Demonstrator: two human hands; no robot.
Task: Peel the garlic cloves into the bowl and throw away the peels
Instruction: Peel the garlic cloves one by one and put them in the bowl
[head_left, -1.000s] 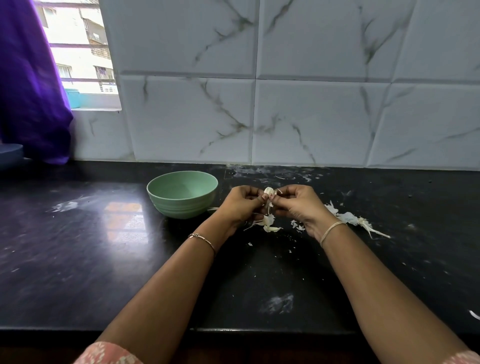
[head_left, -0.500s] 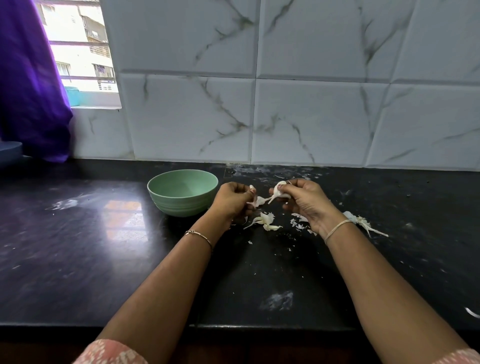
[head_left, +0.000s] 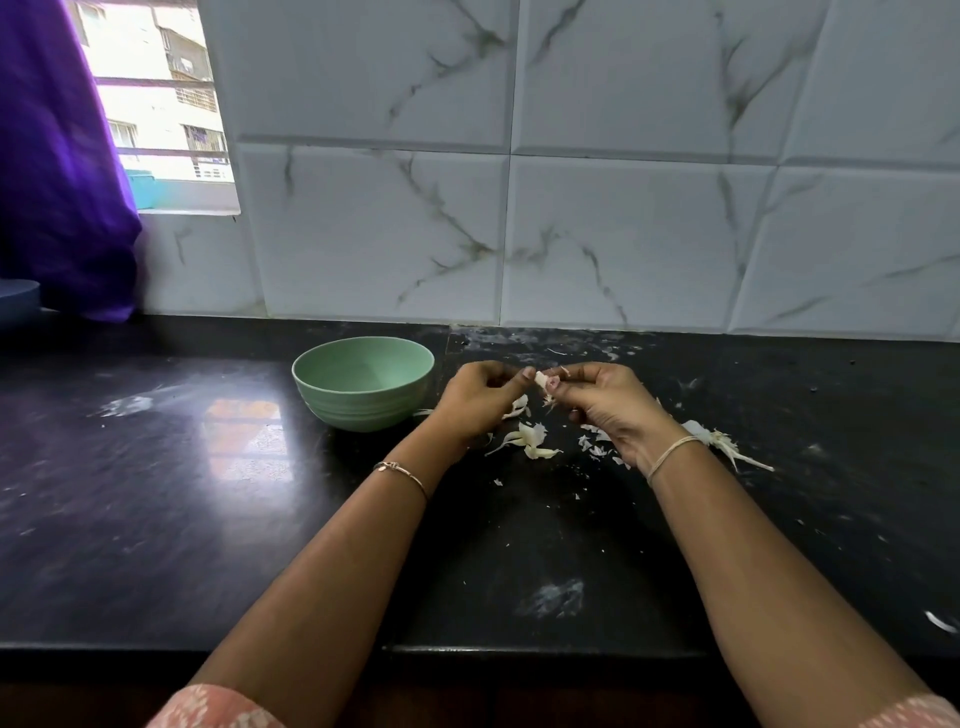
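Observation:
A pale green bowl stands on the black counter, just left of my hands. My right hand pinches a small white garlic clove between thumb and fingers. My left hand is curled close beside it, its fingertips at the clove's left end and a strip of peel hanging under it. White garlic peels lie scattered on the counter below and between my hands. More peel and a stalk piece lie right of my right wrist.
A white marble-tiled wall rises behind the counter. A window and purple curtain are at the far left, with a blue dish edge below. The counter's front edge runs under my forearms.
My hands pulled apart half a second ago, tearing peel off the clove. They are close together again now, a little higher, and some peel has dropped onto the counter.

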